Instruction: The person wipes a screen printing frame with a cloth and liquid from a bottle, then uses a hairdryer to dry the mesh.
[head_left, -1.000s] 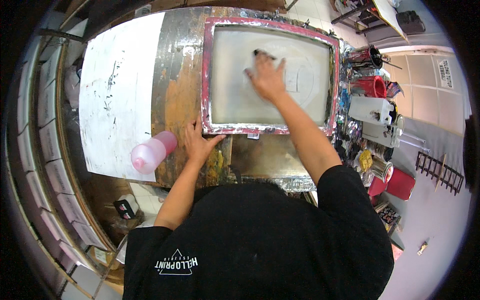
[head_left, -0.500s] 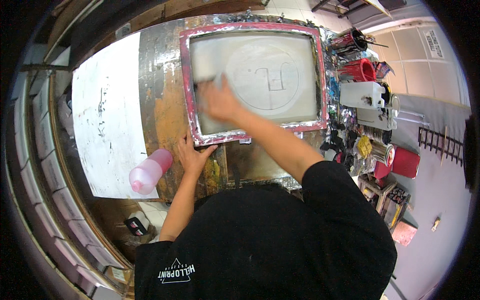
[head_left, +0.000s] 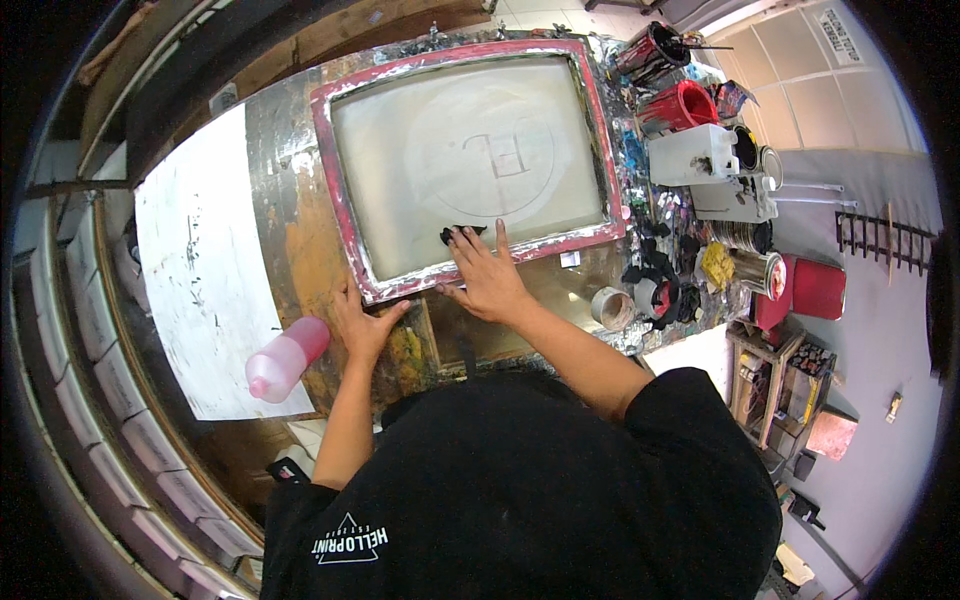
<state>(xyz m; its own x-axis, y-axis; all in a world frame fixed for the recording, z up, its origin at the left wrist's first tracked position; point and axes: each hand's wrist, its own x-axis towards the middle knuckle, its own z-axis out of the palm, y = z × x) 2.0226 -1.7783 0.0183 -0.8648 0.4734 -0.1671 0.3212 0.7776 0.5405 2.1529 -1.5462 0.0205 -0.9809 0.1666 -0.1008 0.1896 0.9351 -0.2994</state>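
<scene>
A screen-printing frame (head_left: 331, 170) with red, paint-smeared sides lies on the work table, its pale mesh (head_left: 385, 150) carrying a circle with a drawn mark inside. At the frame's near left corner, my left hand (head_left: 366, 325) rests with fingers and thumb spread along the two sides. My right hand (head_left: 488, 275) lies over the near side. Its fingertips press a small black cloth (head_left: 462, 235) onto the mesh below the circle. Part of the cloth is hidden under the fingers. A bottle of pink liquid (head_left: 287, 360) stands left of my left hand.
White sheeting (head_left: 205, 260) covers the table's left end. Paint cans (head_left: 652, 52), a red tub (head_left: 680, 105), white jugs (head_left: 690, 155) and black rags (head_left: 655, 270) crowd the right end. A small open can (head_left: 611, 308) stands right of my right forearm. Shelves (head_left: 100, 360) line the left.
My right hand has come from the mesh's left part to its near edge, and the black cloth now shows. My left hand stays at the corner. The whole view has shifted slightly.
</scene>
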